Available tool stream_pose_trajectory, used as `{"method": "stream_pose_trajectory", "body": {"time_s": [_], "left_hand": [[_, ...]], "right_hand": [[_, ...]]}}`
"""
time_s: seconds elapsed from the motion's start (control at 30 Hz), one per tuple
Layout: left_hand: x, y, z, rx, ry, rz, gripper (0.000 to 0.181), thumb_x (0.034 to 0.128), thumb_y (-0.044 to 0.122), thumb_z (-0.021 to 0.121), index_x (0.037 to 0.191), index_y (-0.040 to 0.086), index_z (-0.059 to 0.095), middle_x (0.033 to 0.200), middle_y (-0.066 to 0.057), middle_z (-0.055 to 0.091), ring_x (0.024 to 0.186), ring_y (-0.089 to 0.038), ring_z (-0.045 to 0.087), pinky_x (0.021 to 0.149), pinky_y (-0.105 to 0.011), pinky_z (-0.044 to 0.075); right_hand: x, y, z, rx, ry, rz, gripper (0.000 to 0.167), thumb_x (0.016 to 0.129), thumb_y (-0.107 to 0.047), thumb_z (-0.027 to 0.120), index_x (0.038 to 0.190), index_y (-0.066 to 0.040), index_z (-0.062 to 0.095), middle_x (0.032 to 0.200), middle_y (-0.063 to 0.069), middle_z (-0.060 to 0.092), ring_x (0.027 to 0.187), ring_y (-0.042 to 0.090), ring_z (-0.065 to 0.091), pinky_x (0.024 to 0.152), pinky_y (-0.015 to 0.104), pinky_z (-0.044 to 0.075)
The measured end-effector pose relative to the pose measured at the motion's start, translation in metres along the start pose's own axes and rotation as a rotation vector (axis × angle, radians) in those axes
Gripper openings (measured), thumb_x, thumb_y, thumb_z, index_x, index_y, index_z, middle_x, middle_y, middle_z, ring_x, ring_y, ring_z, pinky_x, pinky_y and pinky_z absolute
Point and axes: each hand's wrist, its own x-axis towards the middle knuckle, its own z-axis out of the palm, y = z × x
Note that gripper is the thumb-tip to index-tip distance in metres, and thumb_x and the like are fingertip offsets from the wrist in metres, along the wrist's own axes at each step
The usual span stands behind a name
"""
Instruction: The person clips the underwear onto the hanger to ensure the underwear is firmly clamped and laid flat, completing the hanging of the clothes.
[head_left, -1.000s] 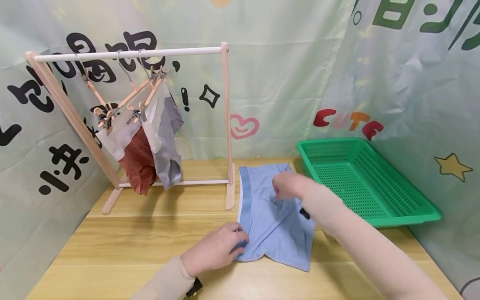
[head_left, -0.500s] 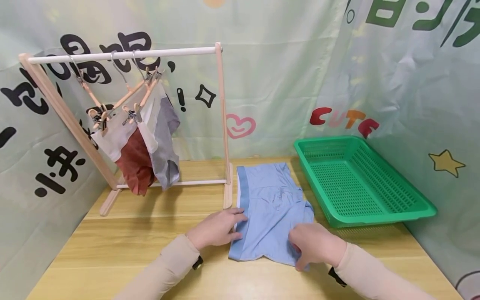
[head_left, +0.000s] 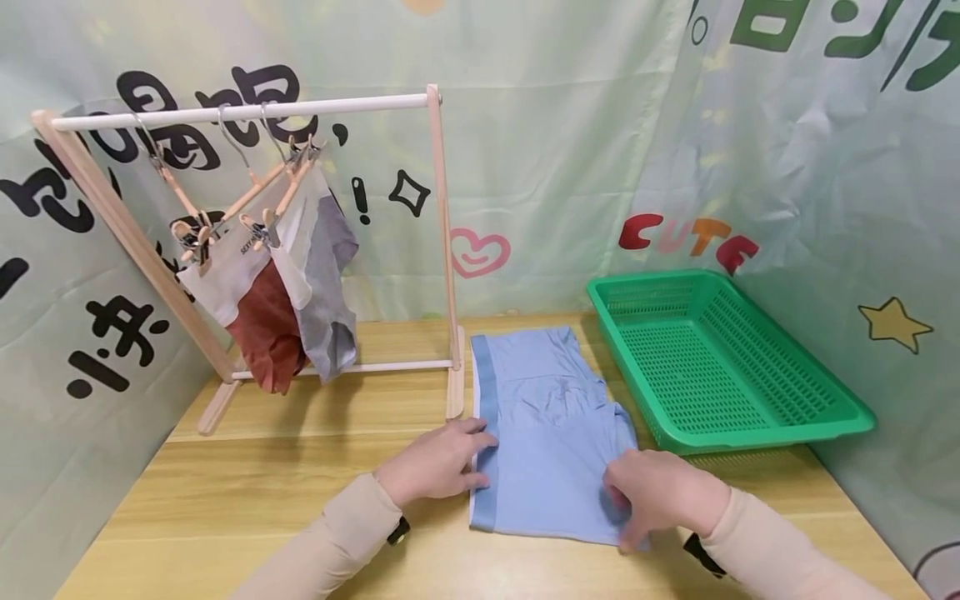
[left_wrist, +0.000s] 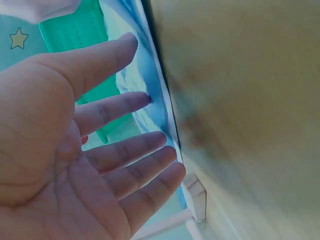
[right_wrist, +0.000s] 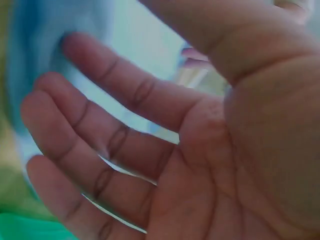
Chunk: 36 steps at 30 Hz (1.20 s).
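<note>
A pair of light blue boxer briefs (head_left: 551,458) lies flat on the wooden table, its darker waistband toward the left. My left hand (head_left: 431,467) rests its fingertips on that waistband; the left wrist view has its fingers (left_wrist: 132,150) spread and nearly straight. At the near right corner, by the leg hem, my right hand (head_left: 663,492) touches the cloth. Its fingers (right_wrist: 120,85) look loosely extended in the right wrist view, with the blurred blue cloth behind them. Part of that leg is hidden beneath the right hand.
A green plastic basket (head_left: 757,439) stands at the back right. On the left, a wooden rack (head_left: 442,217) bears several clip hangers (head_left: 251,196) with red-brown and white underwear (head_left: 270,333) and grey underwear (head_left: 327,292). A printed curtain (head_left: 540,167) closes off the back.
My right hand has come from the middle of the briefs to the near right leg and drawn it rightward. The near edge is straighter. My left hand has shifted up along the waistband.
</note>
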Motion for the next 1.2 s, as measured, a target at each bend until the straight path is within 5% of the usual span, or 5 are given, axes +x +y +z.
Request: {"method": "stream_pose_trajectory", "body": {"time_s": [0.17, 0.33, 0.67, 0.9, 1.2], "left_hand": [[0.007, -0.004, -0.005, -0.020, -0.027, -0.062, 0.066, 0.0975, 0.037, 0.081, 0.151, 0.005, 0.058, 0.160, -0.024, 0.053, 0.146, -0.037, 0.056, 0.119, -0.048, 0.050], [0.014, -0.010, -0.006, -0.037, -0.110, -0.114, 0.074, 0.0984, 0.039, 0.079, 0.158, 0.004, 0.050, 0.168, -0.023, 0.043, 0.153, -0.036, 0.049, 0.124, -0.047, 0.044], [0.016, -0.010, -0.011, -0.015, -0.173, -0.132, 0.077, 0.0992, 0.041, 0.078, 0.160, 0.003, 0.048, 0.169, -0.022, 0.042, 0.155, -0.034, 0.046, 0.126, -0.043, 0.042], [-0.001, -0.010, -0.041, -0.046, 0.007, -0.117, 0.049, 0.1013, 0.032, 0.076, 0.143, 0.008, 0.067, 0.141, -0.014, 0.071, 0.126, -0.030, 0.070, 0.103, -0.047, 0.061], [-0.047, 0.003, -0.132, 0.038, 0.344, -0.170, 0.020, 0.1011, 0.030, 0.075, 0.115, 0.017, 0.079, 0.108, -0.001, 0.082, 0.083, -0.015, 0.077, 0.069, -0.036, 0.062]], "right_hand": [[0.015, -0.011, -0.004, -0.085, 0.120, -0.065, 0.044, 0.078, -0.043, 0.095, 0.096, -0.012, 0.069, 0.081, -0.003, 0.055, 0.066, 0.013, 0.049, 0.054, 0.033, 0.046], [0.028, -0.015, 0.000, -0.053, 0.077, -0.034, 0.077, 0.080, -0.043, 0.094, 0.135, 0.001, 0.066, 0.115, 0.019, 0.068, 0.089, 0.036, 0.071, 0.071, 0.052, 0.062], [0.035, -0.010, 0.005, -0.019, 0.019, 0.001, 0.087, 0.079, -0.043, 0.095, 0.144, 0.003, 0.061, 0.142, 0.032, 0.060, 0.114, 0.054, 0.068, 0.086, 0.067, 0.060], [0.038, -0.011, 0.000, -0.027, 0.025, -0.022, 0.084, 0.078, -0.042, 0.095, 0.142, 0.001, 0.063, 0.133, 0.025, 0.067, 0.104, 0.043, 0.072, 0.079, 0.059, 0.063], [0.051, -0.021, -0.026, -0.091, 0.104, -0.079, 0.071, 0.083, -0.042, 0.092, 0.138, -0.004, 0.070, 0.128, 0.019, 0.072, 0.097, 0.033, 0.075, 0.074, 0.048, 0.064]]}}
